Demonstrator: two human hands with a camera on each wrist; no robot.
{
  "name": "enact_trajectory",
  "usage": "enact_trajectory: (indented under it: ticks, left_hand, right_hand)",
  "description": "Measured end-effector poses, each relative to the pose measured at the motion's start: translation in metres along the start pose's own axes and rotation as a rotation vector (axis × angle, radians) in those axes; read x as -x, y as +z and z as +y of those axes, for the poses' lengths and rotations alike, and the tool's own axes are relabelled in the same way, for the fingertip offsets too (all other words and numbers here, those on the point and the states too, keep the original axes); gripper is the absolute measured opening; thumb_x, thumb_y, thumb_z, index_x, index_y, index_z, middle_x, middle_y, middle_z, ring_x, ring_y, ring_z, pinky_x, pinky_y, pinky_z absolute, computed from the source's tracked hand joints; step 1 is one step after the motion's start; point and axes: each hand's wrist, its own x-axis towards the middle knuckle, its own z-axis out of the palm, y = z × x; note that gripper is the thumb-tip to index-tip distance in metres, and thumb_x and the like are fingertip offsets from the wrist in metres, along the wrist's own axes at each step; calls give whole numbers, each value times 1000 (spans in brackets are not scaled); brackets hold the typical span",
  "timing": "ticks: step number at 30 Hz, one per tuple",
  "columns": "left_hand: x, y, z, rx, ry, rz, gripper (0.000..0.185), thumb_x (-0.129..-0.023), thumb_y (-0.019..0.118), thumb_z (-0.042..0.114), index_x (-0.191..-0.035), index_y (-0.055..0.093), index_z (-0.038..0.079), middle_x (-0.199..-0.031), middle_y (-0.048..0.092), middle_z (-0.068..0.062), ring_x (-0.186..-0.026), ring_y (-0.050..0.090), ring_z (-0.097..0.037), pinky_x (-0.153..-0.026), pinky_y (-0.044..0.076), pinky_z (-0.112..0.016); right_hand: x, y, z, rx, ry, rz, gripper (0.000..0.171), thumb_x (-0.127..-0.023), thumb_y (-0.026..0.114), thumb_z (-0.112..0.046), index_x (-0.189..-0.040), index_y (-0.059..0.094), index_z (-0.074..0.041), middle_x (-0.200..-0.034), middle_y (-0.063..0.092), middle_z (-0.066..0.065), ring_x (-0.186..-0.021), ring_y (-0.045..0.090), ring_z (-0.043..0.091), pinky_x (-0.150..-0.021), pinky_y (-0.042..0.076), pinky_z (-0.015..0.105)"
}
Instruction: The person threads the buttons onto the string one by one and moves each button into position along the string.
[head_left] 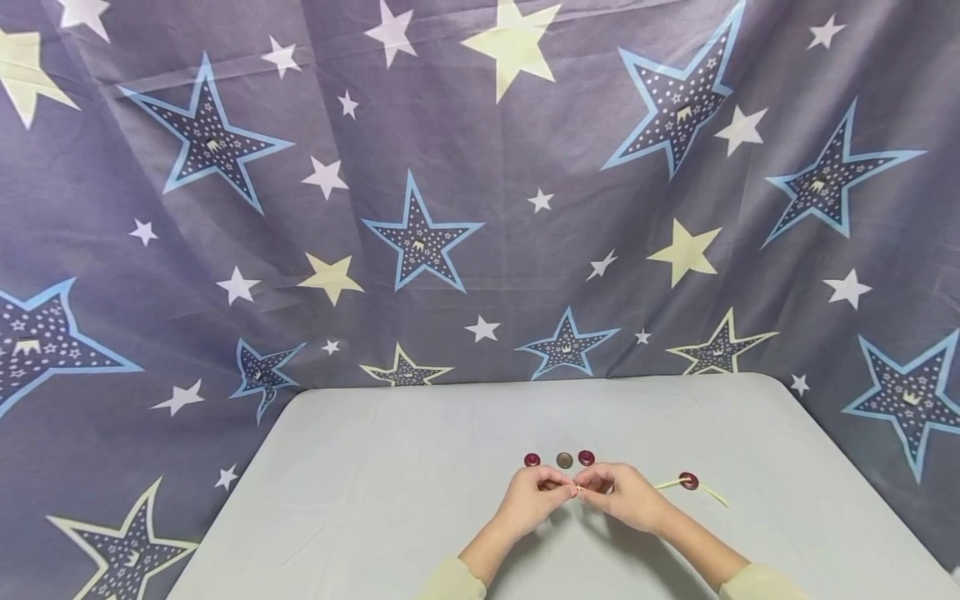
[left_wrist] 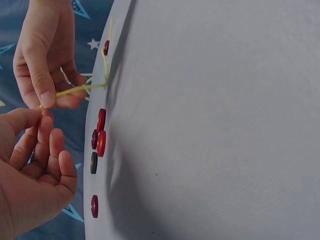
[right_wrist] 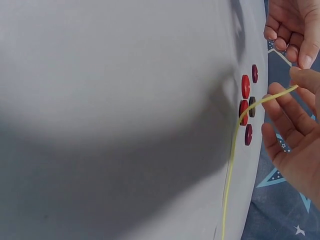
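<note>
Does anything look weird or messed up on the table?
Nothing looks spilled or broken. One dark red button just stands out: it lies off to the right, away from the other buttons, with yellow string running through it.

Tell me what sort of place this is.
Probably an indoor craft or filming corner, though the room itself is hidden: star-print fabric hangs behind and beside a pale table, on which dark red buttons lie, one threaded on yellow cord.
</note>
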Motion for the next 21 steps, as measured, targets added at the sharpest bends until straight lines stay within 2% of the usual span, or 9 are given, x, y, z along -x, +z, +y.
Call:
enact_trajectory:
  ticks: [13,21]
  left_hand:
    - [2,-1,-1,-21,7,8,11,-80,70,13,-82,70,2,-74,69,-11,-58,50,-1,-53,41,-16]
    - [2,0,-4,-10,-5,6,11,-80,70,13,-82,70,3,-75,69,-11,-58,50,-1,-53,41,-15]
  right_hand:
    - [2,-3,-4,-11,47,22,10,-85,66,-20,-90,70,-11,-65,53,-6,-57,42,-3,-52,39,19]
    - [3,-5,-4,-6,54,55,12,-85,67,-21,-87,70,-9,-65,52,-6,-56,40,-2,-53,38,19]
